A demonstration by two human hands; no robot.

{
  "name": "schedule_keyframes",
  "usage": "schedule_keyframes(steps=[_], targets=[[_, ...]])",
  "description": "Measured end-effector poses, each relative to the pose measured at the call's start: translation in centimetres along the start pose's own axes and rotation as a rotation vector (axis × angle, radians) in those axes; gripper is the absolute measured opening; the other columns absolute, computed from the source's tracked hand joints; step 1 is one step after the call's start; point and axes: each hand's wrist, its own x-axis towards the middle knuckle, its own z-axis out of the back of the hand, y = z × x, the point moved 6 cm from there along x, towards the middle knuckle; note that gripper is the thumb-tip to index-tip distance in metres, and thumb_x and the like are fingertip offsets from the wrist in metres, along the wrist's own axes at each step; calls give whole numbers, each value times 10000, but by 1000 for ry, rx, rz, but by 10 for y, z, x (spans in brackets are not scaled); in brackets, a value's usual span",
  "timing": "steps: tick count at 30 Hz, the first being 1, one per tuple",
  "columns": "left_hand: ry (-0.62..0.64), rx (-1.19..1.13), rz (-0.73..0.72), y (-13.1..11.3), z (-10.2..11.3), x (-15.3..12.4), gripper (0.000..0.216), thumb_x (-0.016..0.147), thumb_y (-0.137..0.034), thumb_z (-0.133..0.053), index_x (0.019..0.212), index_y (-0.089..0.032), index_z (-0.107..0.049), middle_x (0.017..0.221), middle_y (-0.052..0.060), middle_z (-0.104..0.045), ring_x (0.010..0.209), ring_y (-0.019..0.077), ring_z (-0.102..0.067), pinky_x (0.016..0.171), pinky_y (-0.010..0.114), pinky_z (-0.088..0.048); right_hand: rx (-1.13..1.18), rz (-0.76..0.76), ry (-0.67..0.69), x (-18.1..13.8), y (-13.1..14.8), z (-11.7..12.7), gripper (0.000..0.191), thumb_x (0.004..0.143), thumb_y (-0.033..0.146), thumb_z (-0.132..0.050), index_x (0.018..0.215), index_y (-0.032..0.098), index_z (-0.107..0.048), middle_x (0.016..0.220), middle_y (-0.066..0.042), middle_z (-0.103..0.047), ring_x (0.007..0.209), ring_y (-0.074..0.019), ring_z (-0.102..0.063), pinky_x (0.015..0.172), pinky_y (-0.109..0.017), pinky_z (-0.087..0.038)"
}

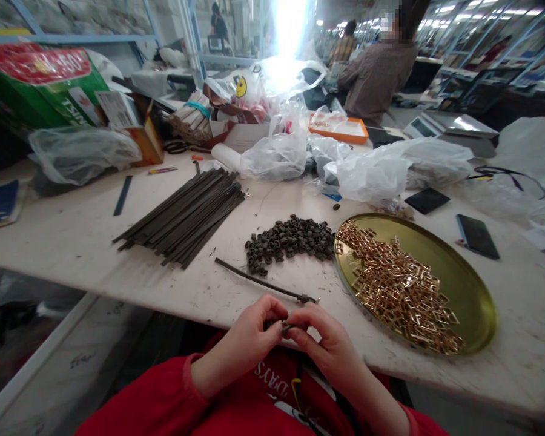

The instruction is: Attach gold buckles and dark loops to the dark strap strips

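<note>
At the table's front edge, my left hand (pixel 260 324) and my right hand (pixel 320 333) meet, both with fingers pinched. Between their fingertips shows a small part of a dark strap (pixel 287 330); most of it is hidden by the fingers. Just beyond lies another dark strap (pixel 258 281), with a loop and a bit of metal at its right end. A heap of small dark loops (pixel 295 239) sits behind it. Off to the right, a round gold tray (pixel 470 290) bears a pile of gold-coloured buckles (pixel 404 290). Many flat dark strips (pixel 186 212) lie stacked on the left.
Clear plastic bags (pixel 372 172) crowd the back of the table (pixel 72 242). A phone (pixel 476 236) and a black flat item (pixel 427 200) lie beyond the tray. A scale (pixel 454 127) stands at back right. Another person (pixel 376 72) is in the background.
</note>
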Motion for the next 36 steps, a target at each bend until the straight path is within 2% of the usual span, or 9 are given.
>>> schedule_keyframes(steps=[5, 9, 14, 18, 22, 27, 32, 36], targets=[[42, -10, -28, -6, -2, -1, 60, 806, -187, -491, 853, -151, -501, 799, 3, -568, 741, 124, -522, 679, 229, -418, 112, -119, 92, -1, -8, 3, 98, 839, 273, -523, 807, 201, -582, 749, 6, -561, 708, -136, -535, 651, -248, -430], [59, 99, -41, -11, -3, -1, 54, 809, -165, -483, 848, -156, -519, 796, -3, -580, 741, 123, -522, 678, 223, -404, 170, -182, 116, -2, -17, 3, 80, 837, 232, -520, 848, 198, -591, 800, -6, -597, 755, -145, -563, 683, -256, -445], [66, 221, -26, -11, -5, 1, 113, 786, -104, -468, 860, -159, -533, 813, 0, -600, 764, 130, -536, 700, 232, -399, -51, -75, 62, -2, -12, 5, 96, 842, 178, -510, 810, 201, -598, 760, -6, -546, 714, -142, -535, 643, -254, -421], [73, 221, -12, -10, -6, 2, 140, 789, -95, -444, 880, -156, -531, 840, 15, -611, 785, 136, -550, 717, 234, -415, -167, -15, 96, -2, -7, 3, 151, 863, 156, -477, 801, 197, -609, 775, -23, -527, 713, -146, -528, 636, -255, -426], [108, 200, -11, -12, -7, 0, 201, 782, -87, -437, 945, -153, -535, 948, 40, -619, 891, 153, -556, 799, 251, -416, -244, 5, 105, -2, -6, 1, 184, 877, 179, -454, 792, 191, -617, 773, -37, -529, 699, -153, -528, 625, -262, -449], [68, 161, 32, -10, -4, -1, 229, 807, -153, -462, 1034, -146, -492, 994, 61, -628, 921, 169, -570, 826, 272, -421, -308, 74, 7, -3, 3, -2, 229, 890, 190, -407, 830, 188, -627, 791, -56, -537, 710, -163, -551, 620, -277, -484], [13, 131, 54, -7, -2, -2, 282, 811, -133, -448, 1091, -154, -445, 1035, 72, -632, 964, 174, -574, 854, 278, -418, -377, 166, -148, -14, 10, -6, 235, 874, 202, -450, 1080, 203, -562, 937, -92, -582, 848, -197, -593, 700, -304, -518], [0, 128, 41, -8, -4, -5, 303, 804, -127, -453, 1105, -163, -442, 1057, 79, -621, 993, 185, -565, 876, 297, -413, -495, 197, -258, -20, 8, -10, 252, 874, 191, -442, 1111, 204, -528, 887, -96, -617, 759, -209, -621, 606, -310, -526]])
